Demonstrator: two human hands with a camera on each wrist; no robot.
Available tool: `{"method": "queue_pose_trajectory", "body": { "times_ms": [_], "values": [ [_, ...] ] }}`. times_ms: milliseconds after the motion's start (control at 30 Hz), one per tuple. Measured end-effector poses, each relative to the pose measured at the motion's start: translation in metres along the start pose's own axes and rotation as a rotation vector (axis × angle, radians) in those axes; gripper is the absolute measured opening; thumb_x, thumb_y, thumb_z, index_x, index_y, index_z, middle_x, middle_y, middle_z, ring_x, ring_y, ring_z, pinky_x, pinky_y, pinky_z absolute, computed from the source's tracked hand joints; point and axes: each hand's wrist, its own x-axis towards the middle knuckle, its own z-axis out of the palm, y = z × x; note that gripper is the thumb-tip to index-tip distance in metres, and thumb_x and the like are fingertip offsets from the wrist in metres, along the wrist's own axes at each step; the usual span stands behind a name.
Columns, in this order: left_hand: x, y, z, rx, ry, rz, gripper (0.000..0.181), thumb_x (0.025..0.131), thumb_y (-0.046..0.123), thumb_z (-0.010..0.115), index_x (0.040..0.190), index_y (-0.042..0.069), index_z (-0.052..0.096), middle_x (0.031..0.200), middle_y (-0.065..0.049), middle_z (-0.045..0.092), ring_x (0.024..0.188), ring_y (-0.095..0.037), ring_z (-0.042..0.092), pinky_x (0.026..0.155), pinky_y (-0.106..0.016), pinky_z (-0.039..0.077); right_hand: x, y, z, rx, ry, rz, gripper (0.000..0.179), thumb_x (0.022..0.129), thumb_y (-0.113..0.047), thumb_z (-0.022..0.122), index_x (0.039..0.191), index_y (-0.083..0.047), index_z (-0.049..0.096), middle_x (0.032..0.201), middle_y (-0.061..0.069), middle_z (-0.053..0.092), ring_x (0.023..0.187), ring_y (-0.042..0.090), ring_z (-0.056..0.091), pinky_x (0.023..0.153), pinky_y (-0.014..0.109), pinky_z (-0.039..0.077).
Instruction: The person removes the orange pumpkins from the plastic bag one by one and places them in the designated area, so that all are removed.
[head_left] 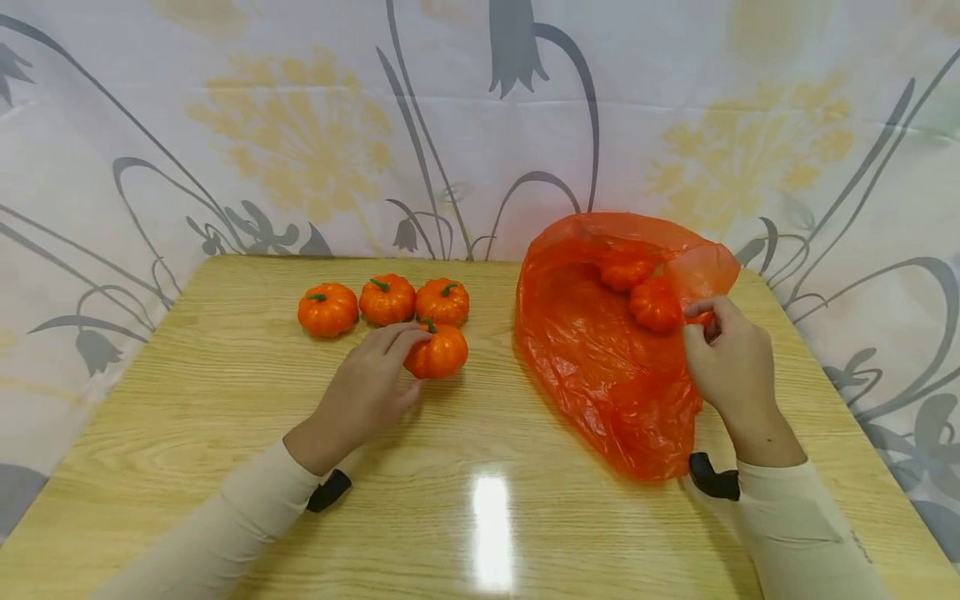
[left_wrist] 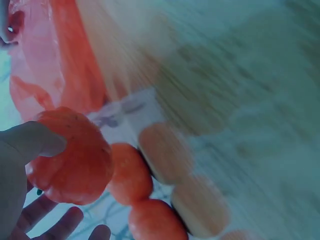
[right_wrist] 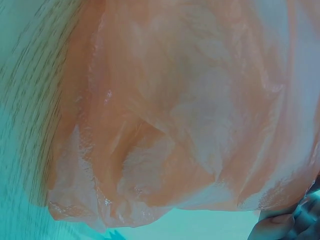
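My left hand grips a small orange pumpkin with a green stem, thumb and fingers around its side; the left wrist view shows the thumb across this pumpkin. Just behind it, three more pumpkins stand in a row on the table. To the right lies an orange plastic bag, its mouth spread toward me. Two pumpkins sit inside it. My right hand pinches the bag's right edge between thumb and fingers. Bag film fills most of the right wrist view.
The wood-grain table carries everything and ends at a flower-patterned cloth behind. A dark strap piece shows below the left wrist, and another below the right one. Light glares on the front of the table.
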Motion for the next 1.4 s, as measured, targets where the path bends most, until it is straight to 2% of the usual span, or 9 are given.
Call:
{"method": "queue_pose_trajectory", "body": {
  "times_ms": [100,300,400,633,933,1167,1300,1400],
  "values": [
    [-0.003,-0.009,0.001,0.034,0.002,0.015,0.054,0.075,0.009,0.083,0.123,0.003,0.059,0.125,-0.015,0.061,0.116,-0.035,0.061,0.094,-0.050,0.054,0.000,0.001,0.000,-0.005,-0.001,0.001,0.016,0.089,-0.006,0.052,0.097,-0.002,0.065,0.059,0.005,0.045,0.043,0.005,0.032,0.040,0.021,0.029],
    [-0.005,-0.024,0.001,0.098,0.013,0.004,0.054,0.071,0.006,0.085,0.118,0.001,0.061,0.118,-0.018,0.060,0.109,-0.038,0.060,0.091,-0.050,0.054,0.001,0.001,0.001,-0.004,0.007,-0.013,0.016,0.088,-0.005,0.052,0.096,-0.002,0.065,0.059,0.005,0.045,0.043,0.006,0.033,0.040,0.020,0.029],
    [-0.005,-0.028,0.000,0.119,0.003,-0.007,0.054,0.069,0.006,0.087,0.117,0.001,0.061,0.117,-0.020,0.060,0.104,-0.039,0.059,0.088,-0.051,0.054,0.000,0.002,0.001,-0.002,0.004,-0.015,0.015,0.088,-0.005,0.052,0.096,-0.001,0.065,0.059,0.004,0.045,0.043,0.006,0.032,0.040,0.020,0.028],
    [-0.007,-0.032,0.000,0.103,-0.043,-0.038,0.052,0.069,0.001,0.084,0.115,0.001,0.059,0.115,-0.019,0.058,0.100,-0.039,0.060,0.089,-0.050,0.053,-0.001,0.003,0.003,-0.003,-0.002,-0.036,0.015,0.088,-0.004,0.052,0.095,-0.001,0.065,0.058,0.004,0.044,0.042,0.005,0.031,0.039,0.020,0.028],
    [-0.007,-0.032,0.002,0.222,-0.054,0.037,0.054,0.071,0.003,0.079,0.120,0.008,0.058,0.109,-0.017,0.058,0.102,-0.036,0.059,0.074,-0.050,0.056,0.000,0.001,0.003,-0.002,0.007,-0.050,0.016,0.087,-0.003,0.052,0.094,-0.001,0.066,0.057,0.003,0.043,0.042,0.004,0.031,0.039,0.020,0.027],
    [-0.008,-0.028,0.003,0.144,-0.049,0.065,0.049,0.072,-0.002,0.082,0.116,0.009,0.062,0.114,-0.021,0.059,0.104,-0.038,0.061,0.080,-0.047,0.058,0.000,0.001,0.002,-0.009,-0.005,-0.032,0.016,0.087,-0.003,0.051,0.095,-0.001,0.066,0.057,0.004,0.043,0.042,0.005,0.031,0.039,0.021,0.027],
    [-0.009,-0.027,0.002,0.124,-0.065,0.044,0.044,0.075,0.007,0.086,0.113,0.009,0.064,0.115,-0.020,0.060,0.102,-0.036,0.062,0.082,-0.045,0.058,0.000,0.002,0.003,-0.008,-0.007,-0.034,0.017,0.087,-0.004,0.052,0.095,-0.002,0.066,0.057,0.004,0.044,0.042,0.005,0.031,0.040,0.021,0.027],
    [-0.008,-0.026,0.001,0.132,-0.072,0.029,0.039,0.078,0.012,0.085,0.112,0.010,0.065,0.114,-0.019,0.061,0.098,-0.035,0.064,0.079,-0.044,0.059,0.000,0.002,0.004,-0.008,-0.014,-0.034,0.016,0.088,-0.004,0.052,0.095,-0.002,0.066,0.057,0.004,0.045,0.042,0.005,0.032,0.040,0.021,0.028]
  ]
}}
